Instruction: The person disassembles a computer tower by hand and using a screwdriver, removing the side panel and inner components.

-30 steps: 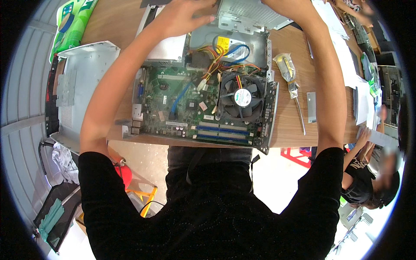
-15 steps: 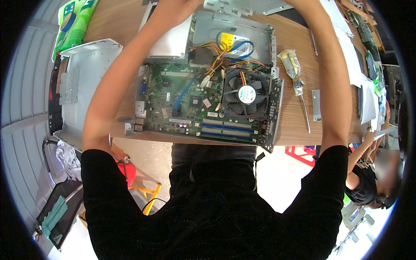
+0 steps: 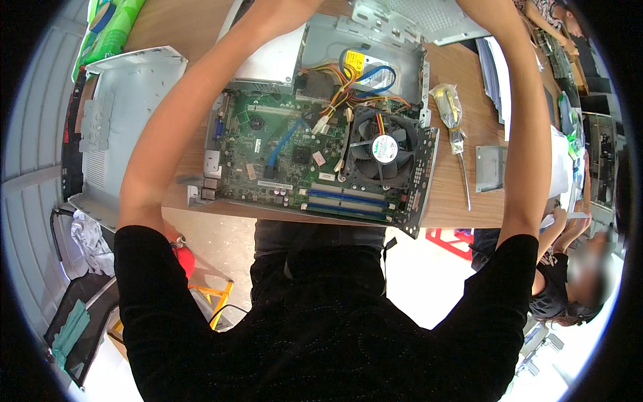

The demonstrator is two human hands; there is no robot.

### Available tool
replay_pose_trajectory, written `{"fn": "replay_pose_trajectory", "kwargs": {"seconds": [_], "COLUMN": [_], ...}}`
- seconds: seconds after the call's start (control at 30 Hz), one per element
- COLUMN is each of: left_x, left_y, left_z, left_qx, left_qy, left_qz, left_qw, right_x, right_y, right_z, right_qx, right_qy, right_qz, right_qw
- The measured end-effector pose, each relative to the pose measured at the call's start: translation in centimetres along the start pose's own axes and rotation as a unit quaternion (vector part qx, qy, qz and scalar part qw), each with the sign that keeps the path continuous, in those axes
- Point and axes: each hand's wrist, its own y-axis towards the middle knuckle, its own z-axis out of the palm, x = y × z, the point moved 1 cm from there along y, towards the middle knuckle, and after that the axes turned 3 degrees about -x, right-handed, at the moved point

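Observation:
An opened computer case (image 3: 429, 114) lies on the table before me, its green motherboard (image 3: 281, 144) bare. A black cooling fan (image 3: 362, 161) sits at the board's right, beside bundled coloured cables (image 3: 341, 87) and a metallic drive box (image 3: 271, 63). Beyond the case's far edge, a perforated metal panel (image 3: 442, 20) is tilted, partly cut off by the frame. My right hand (image 3: 477, 12) is closed at its right end, the fingertips hidden. My left hand (image 3: 288, 13) reaches over the drive box to the upper edge, its fingers out of sight.
A metal case cover (image 3: 137, 127) lies at the left. Right of the case are a screwdriver (image 3: 465, 177), a bagged yellow-and-grey item (image 3: 447, 107), a small metal plate (image 3: 491, 167) and stacked papers (image 3: 494, 74). A green package (image 3: 120, 30) stands at the far left. Another person (image 3: 559, 281) works at the right.
The metal panel has moved right and nearer, and more of its perforated face shows. My right hand has shifted right with it. The case has stayed in place on the table.

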Motion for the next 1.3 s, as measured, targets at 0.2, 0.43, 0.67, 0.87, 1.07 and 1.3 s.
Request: {"fn": "replay_pose_trajectory", "kwargs": {"seconds": [0.2, 0.43, 0.67, 0.87, 1.07, 1.3], "left_x": [-1.5, -2.2, -2.0, -2.6, -2.3, -1.7], "left_y": [-0.2, -0.3, -0.4, -0.4, -0.4, -0.2], "left_z": [-0.2, -0.6, -0.6, -0.7, -0.4, -0.1], "left_qx": [0.042, 0.037, 0.042, 0.054, 0.054, 0.072], "left_qy": [-0.018, 0.100, 0.082, 0.087, 0.107, 0.144], "left_qz": [-0.051, -0.005, -0.004, -0.016, -0.011, 0.026], "left_qw": [0.998, 0.994, 0.996, 0.995, 0.993, 0.987], "right_x": [0.5, 1.9, 1.4, 1.6, 2.2, 0.3], "right_y": [-0.9, -0.1, -0.1, -0.7, -1.2, -1.8], "right_z": [0.4, 1.7, 1.8, 1.2, 2.0, 1.8], "right_qx": [0.035, 0.057, 0.016, 0.013, 0.008, -0.064], "right_qy": [0.042, 0.024, -0.003, 0.010, -0.007, 0.029], "right_qz": [0.044, -0.025, -0.066, -0.057, -0.056, -0.030], "right_qw": [0.998, 0.998, 0.998, 0.998, 0.998, 0.997]}}
